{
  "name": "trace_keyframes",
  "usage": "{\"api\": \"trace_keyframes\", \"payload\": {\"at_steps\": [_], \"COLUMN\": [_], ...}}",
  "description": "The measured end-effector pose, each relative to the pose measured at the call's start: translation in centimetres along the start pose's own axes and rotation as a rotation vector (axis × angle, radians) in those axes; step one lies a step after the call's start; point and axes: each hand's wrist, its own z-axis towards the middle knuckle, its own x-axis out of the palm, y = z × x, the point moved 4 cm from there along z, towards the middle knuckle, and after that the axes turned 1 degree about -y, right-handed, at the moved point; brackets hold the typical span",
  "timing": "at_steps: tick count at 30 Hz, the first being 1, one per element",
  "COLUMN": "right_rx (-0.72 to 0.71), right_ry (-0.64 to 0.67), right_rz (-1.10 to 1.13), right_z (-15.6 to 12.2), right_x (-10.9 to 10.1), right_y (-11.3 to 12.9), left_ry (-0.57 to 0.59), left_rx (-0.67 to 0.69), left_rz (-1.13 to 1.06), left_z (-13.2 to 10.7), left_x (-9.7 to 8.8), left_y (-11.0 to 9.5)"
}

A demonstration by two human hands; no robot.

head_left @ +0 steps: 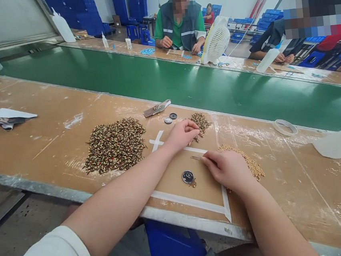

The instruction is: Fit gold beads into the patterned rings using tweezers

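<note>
My left hand (pixel 183 135) reaches forward, its fingertips pinched at the edge of a small heap of dark patterned pieces (pixel 200 122). My right hand (pixel 227 167) is closed on a thin metal tool (pixel 195 157) whose tip points left over the taped work square (pixel 189 200). A small round black-and-silver disc (pixel 188 177) lies on that square below the tool. A large heap of the same dark patterned pieces (pixel 116 144) lies to the left. A heap of small tan pieces (pixel 250 163) sits just behind my right hand.
Two small discs (pixel 170 118) and a metal clip (pixel 157 108) lie near the green conveyor belt (pixel 184 82). A tape roll (pixel 284 127) sits at right. Across the belt a person in a green shirt (pixel 180 24) works beside a white fan (pixel 215 40) and glue bottles (pixel 268 60).
</note>
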Motion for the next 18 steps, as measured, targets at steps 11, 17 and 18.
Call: {"api": "trace_keyframes", "payload": {"at_steps": [11,17,18], "right_rx": [0.221,0.318,0.323], "right_ry": [-0.258,-0.375,-0.376], "right_rz": [0.599,0.731,0.733], "right_z": [-0.3,0.5,0.7], "right_x": [-0.6,-0.3,-0.3], "right_y": [-3.9,-4.7,-4.7], "left_ry": [0.020,0.076,0.084], "left_rx": [0.031,0.032,0.034], "left_rz": [0.032,0.072,0.075], "left_z": [-0.4,-0.9,-0.9], "left_x": [0.0,0.4,0.5], "left_y": [-0.5,-1.1,-1.1]}}
